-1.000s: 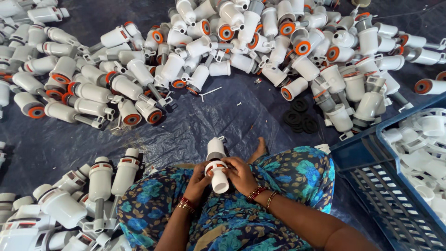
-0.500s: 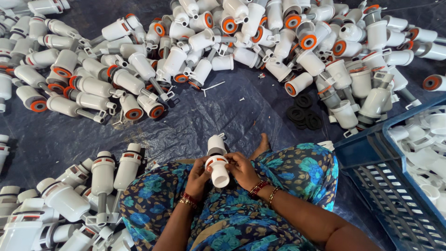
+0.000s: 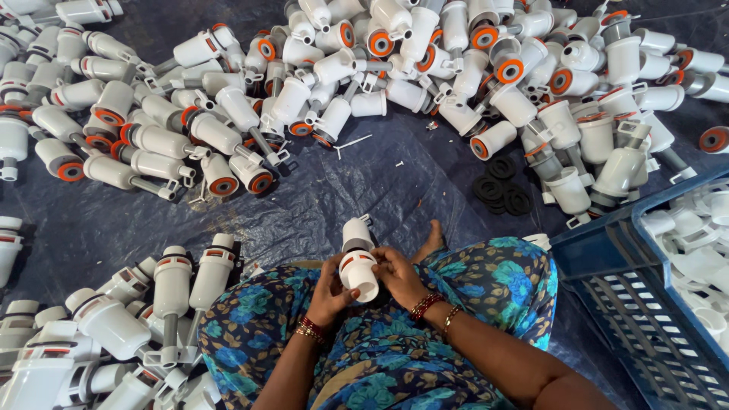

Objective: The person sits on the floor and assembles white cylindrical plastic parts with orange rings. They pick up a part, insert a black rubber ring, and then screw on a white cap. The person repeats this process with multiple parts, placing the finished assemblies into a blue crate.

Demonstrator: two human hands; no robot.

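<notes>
I sit cross-legged on a dark tarp (image 3: 357,182) in blue floral clothing. Both hands hold one white plastic valve part (image 3: 358,260) with an orange ring, over my lap. My left hand (image 3: 331,290) grips its left side near the open lower end. My right hand (image 3: 399,275) wraps its right side, fingers on the orange band. Bangles are on both wrists. My bare foot (image 3: 433,241) shows just beyond the part.
A big heap of white and orange valve parts (image 3: 425,68) spreads across the far side. More white parts (image 3: 114,326) lie at my left. Several black rubber rings (image 3: 501,193) sit on the tarp. A blue crate (image 3: 630,296) with white pieces stands at right.
The view has drifted slightly; both hands stay on the same white part, with small finger shifts around its orange band.
</notes>
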